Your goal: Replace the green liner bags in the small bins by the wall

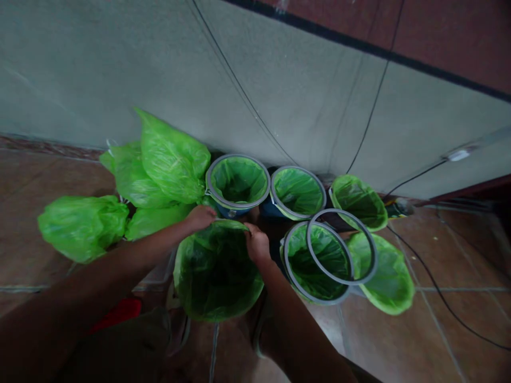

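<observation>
My left hand [202, 217] and my right hand [257, 243] both grip the far rim of a green plastic bag [217, 298], which lines a bin standing between my feet. The bag's mouth is spread wide and its edge is folded over; the bin itself is hidden under it. Just beyond my hands stands a lined bin with a grey ring [238, 204] on its rim. Right of my right hand, another lined bin [319, 255] also wears a grey ring. A loose grey ring [373, 255] lies tilted across that bin and its neighbour.
Several filled green bags [82, 226] are heaped on the left. Another ringed bin [299, 194] and two lined bins without rings [359, 199] stand to the right. A black cable [439, 308] trails over the tiled floor [459, 319]. A grey wall [139, 64] rises behind.
</observation>
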Demonstrator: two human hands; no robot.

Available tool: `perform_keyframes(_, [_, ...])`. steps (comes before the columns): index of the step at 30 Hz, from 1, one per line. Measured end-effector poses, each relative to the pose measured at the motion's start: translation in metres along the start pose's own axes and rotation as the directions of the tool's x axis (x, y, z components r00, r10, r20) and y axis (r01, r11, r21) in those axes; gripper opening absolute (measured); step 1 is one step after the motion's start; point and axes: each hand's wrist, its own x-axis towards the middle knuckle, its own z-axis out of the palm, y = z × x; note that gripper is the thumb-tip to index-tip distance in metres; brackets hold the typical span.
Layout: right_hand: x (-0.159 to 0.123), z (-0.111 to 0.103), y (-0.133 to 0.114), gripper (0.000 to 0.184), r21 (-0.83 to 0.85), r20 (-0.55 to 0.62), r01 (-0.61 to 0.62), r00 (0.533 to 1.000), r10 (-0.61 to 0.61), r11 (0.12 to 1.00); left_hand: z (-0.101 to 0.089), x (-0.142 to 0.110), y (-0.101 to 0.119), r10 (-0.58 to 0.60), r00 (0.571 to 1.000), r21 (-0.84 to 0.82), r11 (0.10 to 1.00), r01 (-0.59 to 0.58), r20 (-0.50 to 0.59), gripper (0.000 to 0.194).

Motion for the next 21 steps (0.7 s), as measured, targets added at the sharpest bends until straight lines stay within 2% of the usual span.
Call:
perform_keyframes(3, [-0.002,-0.004,-0.003,0.032,0.005,-0.020,0.017,1.000,-0.017,1.000,-0.004,-0.001,-0.007,-0.025,0.999,-0.015,1.000,0.025,0.023,0.031])
perform_keyframes(5, [-0.001,-0.010,-0.008,0.032,0.043,-0.073,0.048,0.996,-0.044,0.998,-0.008,-0.003,-0.006,0.002,1.000,-0.036,0.999,-0.002,-0.011,0.036])
perform_keyframes(7, [0.006,-0.016,-0.014,0.033,0.072,-0.127,0.080,0.989,-0.070,0.994,-0.011,-0.005,-0.002,0.079,0.995,-0.060,0.995,-0.082,-0.055,0.039])
perform_keyframes(9, [0.016,-0.019,-0.022,0.033,0.052,-0.122,0.108,0.987,-0.101,0.993,-0.010,-0.005,0.004,0.191,0.980,-0.060,0.979,-0.194,-0.054,0.041])
perform_keyframes(12, [0.033,-0.017,-0.033,0.030,-0.051,0.063,0.175,0.983,-0.172,0.983,0.000,-0.006,0.009,0.319,0.947,0.046,0.946,-0.321,0.038,0.038])
perform_keyframes(15, [0.042,-0.012,-0.035,0.027,-0.112,0.274,0.245,0.939,-0.207,0.963,0.013,-0.010,0.008,0.326,0.942,0.242,0.910,-0.336,0.084,0.035])
perform_keyframes(18, [0.042,-0.012,-0.026,0.026,-0.107,0.354,0.295,0.904,-0.241,0.949,0.019,-0.018,0.004,0.288,0.952,0.344,0.888,-0.306,0.103,0.034])
perform_keyframes(21, [0.036,-0.016,-0.012,0.024,-0.178,0.356,0.257,0.917,-0.182,0.950,0.015,-0.023,0.001,0.254,0.961,0.341,0.899,-0.276,0.108,0.041])
